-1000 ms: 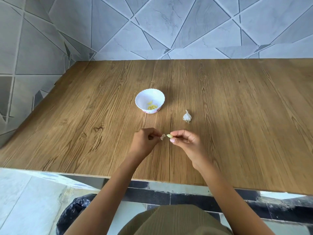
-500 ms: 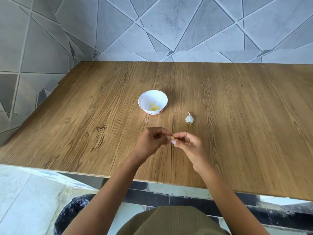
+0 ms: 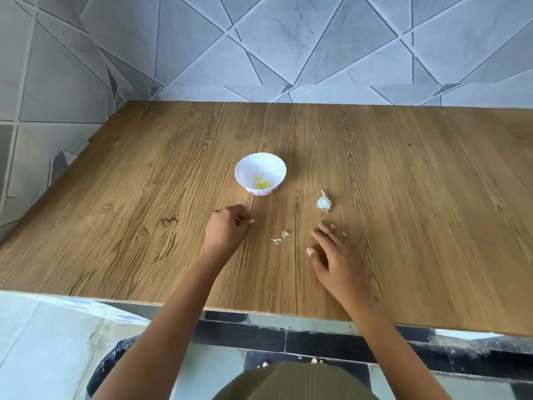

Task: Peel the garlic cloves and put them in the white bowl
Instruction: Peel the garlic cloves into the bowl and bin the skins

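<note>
A few peeled garlic cloves [image 3: 264, 184] already lay in the white bowl [image 3: 240, 171]. Your left hand [image 3: 227, 230], just short of the bowl, pinched a small pale clove [image 3: 252, 221] (peeled, I'd judge) not yet dropped in. Your right hand [image 3: 331, 252] was spread and held nothing, near the partial garlic bulb [image 3: 324, 202], so more peeling remained. Two skin scraps [image 3: 281, 237] lay on the table [image 3: 403, 197] between your hands.

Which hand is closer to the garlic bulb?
Right. The right hand lies open just on the person's side of the garlic bulb, fingertips close to it. The left hand, fingers curled, is farther off to the bulb's left.
</note>
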